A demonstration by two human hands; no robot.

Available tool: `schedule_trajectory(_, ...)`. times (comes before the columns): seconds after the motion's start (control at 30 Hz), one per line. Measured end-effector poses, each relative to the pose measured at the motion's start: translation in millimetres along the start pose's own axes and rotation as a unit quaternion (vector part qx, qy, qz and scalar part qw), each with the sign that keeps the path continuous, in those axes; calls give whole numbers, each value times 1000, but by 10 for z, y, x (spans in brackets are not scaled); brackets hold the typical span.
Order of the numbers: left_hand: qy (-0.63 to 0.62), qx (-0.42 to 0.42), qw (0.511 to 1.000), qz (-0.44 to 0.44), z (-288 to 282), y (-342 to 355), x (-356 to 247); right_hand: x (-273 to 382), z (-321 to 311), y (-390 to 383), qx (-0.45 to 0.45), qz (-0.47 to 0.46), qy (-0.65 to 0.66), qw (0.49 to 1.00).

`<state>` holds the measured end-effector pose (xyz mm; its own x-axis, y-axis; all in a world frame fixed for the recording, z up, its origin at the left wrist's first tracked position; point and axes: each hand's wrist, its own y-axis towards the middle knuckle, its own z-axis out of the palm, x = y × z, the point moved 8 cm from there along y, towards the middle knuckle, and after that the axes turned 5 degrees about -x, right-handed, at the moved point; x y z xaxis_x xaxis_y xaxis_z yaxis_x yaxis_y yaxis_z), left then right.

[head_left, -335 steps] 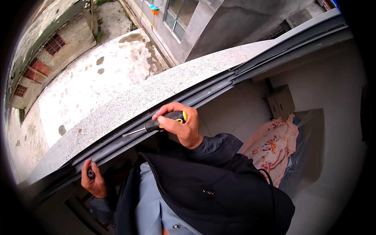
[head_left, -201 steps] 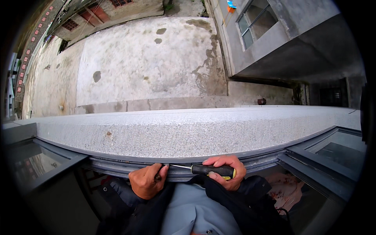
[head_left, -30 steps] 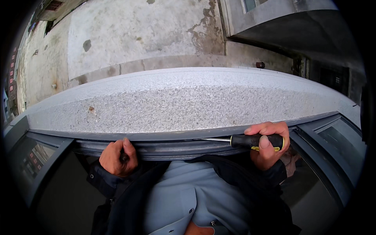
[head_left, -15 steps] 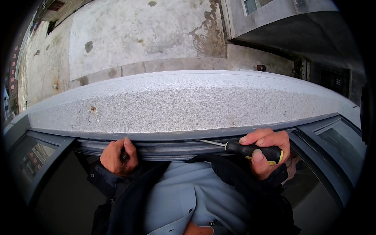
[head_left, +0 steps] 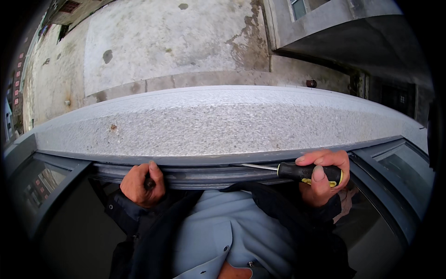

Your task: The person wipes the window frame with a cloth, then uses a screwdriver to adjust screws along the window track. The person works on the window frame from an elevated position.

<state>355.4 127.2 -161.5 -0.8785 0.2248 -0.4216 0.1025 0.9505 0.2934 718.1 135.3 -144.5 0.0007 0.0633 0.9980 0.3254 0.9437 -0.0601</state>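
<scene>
In my right hand [head_left: 325, 176] I hold a screwdriver [head_left: 299, 172] by its black and yellow handle, fingers wrapped round it. Its thin metal shaft points left, and the tip lies at a groove of the grey window track [head_left: 204, 172]. Further left along the same track, my left hand [head_left: 143, 184] is closed with the thumb up. Something dark shows between its thumb and fingers, too small and hidden to name.
Beyond the track lies a speckled pale stone ledge [head_left: 223, 128]. Past its edge the drop goes down to a concrete yard [head_left: 153, 42]. Glass window panes [head_left: 404, 165] in grey frames stand at both sides. A building [head_left: 344, 28] rises at the far right.
The screwdriver and my right hand have shifted slightly right, and the shaft lies more level along the track. My left hand stays closed in nearly the same place.
</scene>
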Motion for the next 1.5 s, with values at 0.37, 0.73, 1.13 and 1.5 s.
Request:
schedule_trajectory(0.37,9,-15,1000,-10,-2,-8,6,135,189,-27,23,-42,-72,996)
schedule_trajectory(0.73,-7,-30,999,-7,-4,-7,1,245,373,41,90,-53,-17,994)
schedule_trajectory(1.13,-12,-38,999,-8,-23,0,-11,174,528,49,86,-15,193,977)
schedule_trajectory(1.5,-18,-45,999,-8,-26,-4,0,216,732,47,125,12,249,960)
